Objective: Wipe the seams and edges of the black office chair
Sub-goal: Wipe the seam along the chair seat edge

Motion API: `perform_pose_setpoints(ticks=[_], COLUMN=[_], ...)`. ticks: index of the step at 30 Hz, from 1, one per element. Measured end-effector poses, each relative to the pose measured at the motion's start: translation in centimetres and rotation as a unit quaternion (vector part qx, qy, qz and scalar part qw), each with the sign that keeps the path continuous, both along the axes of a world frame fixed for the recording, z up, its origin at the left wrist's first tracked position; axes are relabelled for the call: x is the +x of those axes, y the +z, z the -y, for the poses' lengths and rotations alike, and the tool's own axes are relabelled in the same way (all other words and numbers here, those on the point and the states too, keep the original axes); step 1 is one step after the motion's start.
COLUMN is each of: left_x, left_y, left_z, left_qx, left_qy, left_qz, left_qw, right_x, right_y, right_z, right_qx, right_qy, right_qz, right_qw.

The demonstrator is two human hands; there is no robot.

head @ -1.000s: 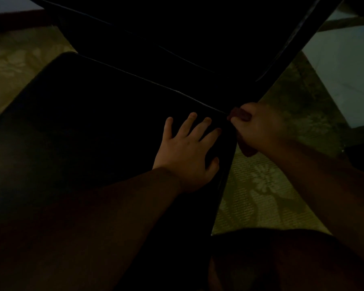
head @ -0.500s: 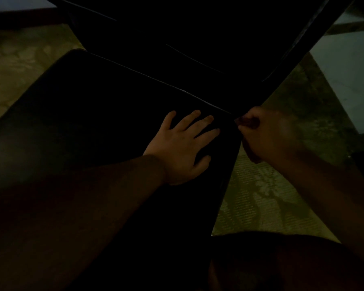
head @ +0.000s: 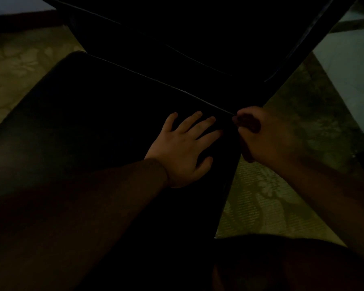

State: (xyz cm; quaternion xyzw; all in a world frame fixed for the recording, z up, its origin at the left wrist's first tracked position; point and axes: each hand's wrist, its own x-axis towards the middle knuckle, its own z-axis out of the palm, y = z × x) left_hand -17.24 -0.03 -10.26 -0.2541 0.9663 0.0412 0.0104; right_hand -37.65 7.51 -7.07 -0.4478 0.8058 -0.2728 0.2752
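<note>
The black office chair fills the dim view: its seat cushion (head: 93, 127) spreads across the left and middle, and its backrest (head: 198, 34) rises at the top. A pale seam line (head: 156, 80) runs along the seat's rear edge. My left hand (head: 185, 150) lies flat on the seat, fingers spread, near the right rear corner. My right hand (head: 265, 133) grips a dark reddish cloth (head: 247, 122) bunched in its fingers and holds it against that corner, where the seam ends. Most of the cloth is hidden by the hand.
A patterned greenish carpet (head: 261, 206) lies on both sides of the chair. A pale flat surface (head: 349, 66) sits at the right, another pale patch at the top left. My knee (head: 282, 265) is dark at the bottom right.
Both hands stay at the seat's right rear corner. My right hand with the cloth has shifted slightly along the corner edge, and the view has drifted a little.
</note>
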Motion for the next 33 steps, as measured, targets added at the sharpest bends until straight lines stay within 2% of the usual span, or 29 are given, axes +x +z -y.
perform_pose_setpoints(ticks=[6, 11, 17, 25, 30, 33], left_x=[0.0, 0.0, 0.0, 0.0, 0.0, 0.0], left_y=[-0.3, -0.4, -0.5, -0.5, -0.4, -0.5], left_z=[0.1, 0.1, 0.2, 0.1, 0.0, 0.1], left_qx=[-0.004, -0.006, -0.003, -0.010, -0.011, -0.013], left_qy=[0.001, 0.002, 0.000, -0.001, 0.003, 0.003], left_qz=[-0.004, -0.005, -0.008, -0.001, -0.009, -0.011], left_qw=[1.000, 1.000, 1.000, 1.000, 1.000, 1.000], right_x=[-1.1, -0.2, 0.3, 1.3, 1.1, 0.5], right_y=[-0.3, -1.0, -0.8, 0.0, 0.0, -0.7], right_z=[0.3, 0.4, -0.1, 0.2, 1.1, 1.6], right_qx=[-0.004, -0.014, 0.007, 0.036, 0.039, 0.037], right_qy=[-0.059, -0.003, -0.003, 0.005, 0.051, 0.042], right_qz=[-0.045, -0.082, -0.050, -0.055, -0.181, -0.164], right_qw=[0.997, 0.997, 0.999, 0.998, 0.981, 0.985])
